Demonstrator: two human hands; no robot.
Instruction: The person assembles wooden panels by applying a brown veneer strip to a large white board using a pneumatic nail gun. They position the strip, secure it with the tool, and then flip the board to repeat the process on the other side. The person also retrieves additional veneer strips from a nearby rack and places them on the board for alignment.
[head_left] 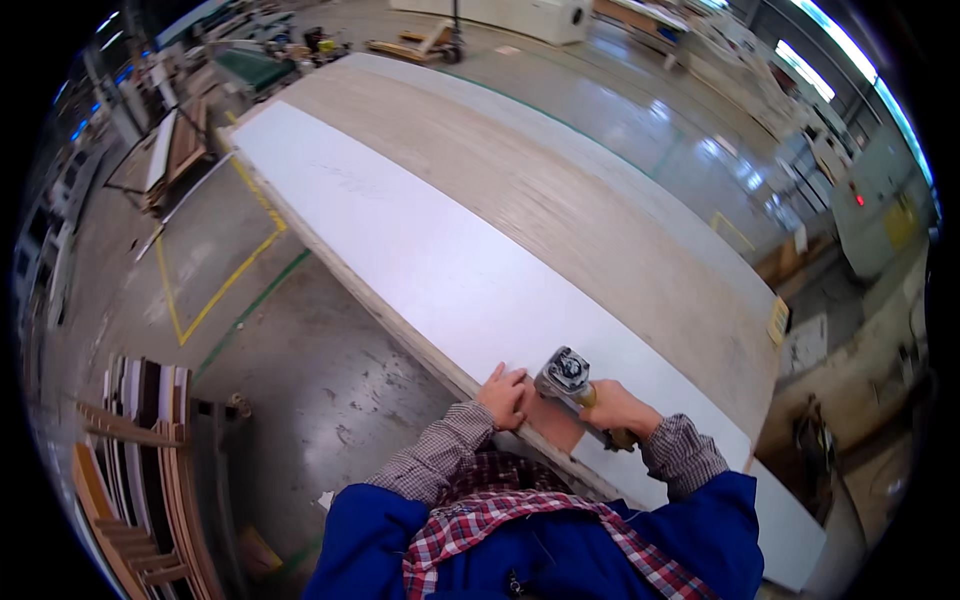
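My right hand (618,408) is wrapped round the handle of a nail gun (566,372), a pneumatic tool with a grey and black head. It is held over the near edge of a long white panel (420,265). Just left of it, my left hand (503,398) lies on the panel's edge with its fingers stretched out. Between the two hands a reddish-brown flat piece (555,424) shows at the edge; how it is fixed I cannot tell. Beneath the white panel is a larger bare wooden board (540,205). The nail gun's nose is hidden from above.
A rack of upright boards and strips (150,440) stands at the lower left. Yellow floor lines (225,290) run along the left side. A pallet truck (425,45) is beyond the far end. At the right stands a grey machine (880,215) with a red light.
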